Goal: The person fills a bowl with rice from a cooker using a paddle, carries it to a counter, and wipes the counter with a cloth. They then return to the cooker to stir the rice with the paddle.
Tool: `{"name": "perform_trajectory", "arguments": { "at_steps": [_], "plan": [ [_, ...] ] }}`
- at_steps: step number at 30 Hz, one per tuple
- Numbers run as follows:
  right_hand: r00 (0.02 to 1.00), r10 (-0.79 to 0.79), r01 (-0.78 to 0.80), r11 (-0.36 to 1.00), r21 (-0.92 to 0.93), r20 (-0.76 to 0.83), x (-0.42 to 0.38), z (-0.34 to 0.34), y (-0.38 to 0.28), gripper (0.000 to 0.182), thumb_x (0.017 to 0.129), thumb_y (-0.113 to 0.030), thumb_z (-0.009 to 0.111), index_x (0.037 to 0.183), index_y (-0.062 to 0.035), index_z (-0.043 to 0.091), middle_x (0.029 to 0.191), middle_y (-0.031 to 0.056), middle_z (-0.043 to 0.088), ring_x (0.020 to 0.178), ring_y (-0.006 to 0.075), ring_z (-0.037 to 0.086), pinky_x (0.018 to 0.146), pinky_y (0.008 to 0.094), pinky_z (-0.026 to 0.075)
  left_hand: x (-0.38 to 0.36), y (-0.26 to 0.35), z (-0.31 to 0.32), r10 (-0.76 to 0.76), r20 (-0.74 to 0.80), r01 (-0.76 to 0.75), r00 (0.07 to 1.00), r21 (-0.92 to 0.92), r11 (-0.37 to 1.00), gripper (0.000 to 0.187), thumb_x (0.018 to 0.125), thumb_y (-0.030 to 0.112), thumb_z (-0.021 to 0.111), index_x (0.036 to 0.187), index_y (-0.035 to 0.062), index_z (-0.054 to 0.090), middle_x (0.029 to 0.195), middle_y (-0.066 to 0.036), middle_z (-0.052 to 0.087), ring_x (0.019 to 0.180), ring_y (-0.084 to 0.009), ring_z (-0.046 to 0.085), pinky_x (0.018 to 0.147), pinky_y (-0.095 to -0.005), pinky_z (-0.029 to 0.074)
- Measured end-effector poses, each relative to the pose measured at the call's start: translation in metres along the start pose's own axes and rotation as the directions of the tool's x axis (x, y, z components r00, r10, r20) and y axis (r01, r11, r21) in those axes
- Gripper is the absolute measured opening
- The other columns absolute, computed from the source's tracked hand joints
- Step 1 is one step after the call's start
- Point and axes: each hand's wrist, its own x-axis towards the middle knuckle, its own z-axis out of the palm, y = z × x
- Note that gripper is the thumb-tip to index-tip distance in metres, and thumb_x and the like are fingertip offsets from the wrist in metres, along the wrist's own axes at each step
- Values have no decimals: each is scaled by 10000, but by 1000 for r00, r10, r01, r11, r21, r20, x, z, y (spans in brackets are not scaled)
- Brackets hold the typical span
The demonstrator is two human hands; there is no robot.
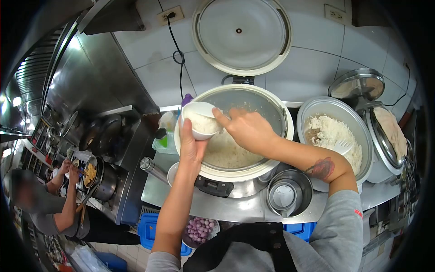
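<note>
Over the left side of a large open rice cooker [288, 122], my left hand [195, 147] holds a white bowl [206, 135] with rice in it, tilted. My right hand [242, 129] is closed on a white scoop [199, 109], whose flat part lies against the rice at the bowl's top. White rice [231, 152] covers the cooker's bottom below both hands. The cooker's round lid [240, 34] stands raised behind it.
At the right, a metal pot [317, 106] holds rice and a white fork-shaped server [343, 146]. A steel container [306, 181] stands near the counter's front edge. Purple onions [199, 230] sit below. At the left, another person [54, 204] works over a pan [93, 170].
</note>
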Motion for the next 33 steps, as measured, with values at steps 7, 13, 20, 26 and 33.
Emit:
{"name": "perform_trajectory", "arguments": {
  "at_steps": [7, 13, 20, 26, 33],
  "plan": [
    [996, -85, 88, 985, 147, -24, 21, -6, 23, 402, 786, -105, 589, 1184, -54, 583, 789, 160, 658, 691, 323, 672, 576, 424, 541, -3, 9, 12, -53, -87, 43, 995, -108, 993, 938, 718, 764, 555, 1385, 130, 371, 1392, -118, 433, 1290, -333, 408, 990, -613, 386],
    [993, 115, -102, 962, 253, -36, 3, -1, 15, 324, 856, -143, 558, 1165, -53, 596, 779, 182, 666, 721, 353, 665, 615, 455, 530, 3, 9, 9, 12, -52, -22, 999, -183, 983, 922, 728, 769, 537, 1372, 126, 388, 1375, -131, 449, 1265, -364, 425, 969, -658, 365],
    [963, 142, -269, 535, 801, 228, 18, -1, 53, 360, 920, -127, 487, 1274, -75, 535, 780, 93, 658, 631, 185, 630, 574, 340, 523, -2, 13, 10, -9, 12, 12, 1000, -231, 973, 799, 775, 640, 581, 1370, 140, 398, 1389, -136, 435, 1268, -390, 416, 982, -685, 328],
    [865, 334, -454, 200, 868, 375, -21, 29, -8, 458, 901, -38, 458, 1358, -36, 428, 803, 124, 654, 674, 184, 636, 592, 331, 516, 2, 12, 9, 44, -1, -43, 999, -192, 981, 798, 759, 625, 610, 1359, 139, 412, 1383, -115, 445, 1253, -366, 436, 1000, -663, 330],
    [958, 284, -252, 796, 550, 28, -14, 13, -19, 479, 856, -29, 495, 1332, -7, 452, 956, 295, 622, 837, 435, 627, 738, 486, 503, 2, 3, -4, 88, -45, -94, 995, -140, 986, 901, 663, 647, 723, 1349, 142, 427, 1371, -87, 463, 1266, -308, 429, 1031, -541, 365]
  ]
}}
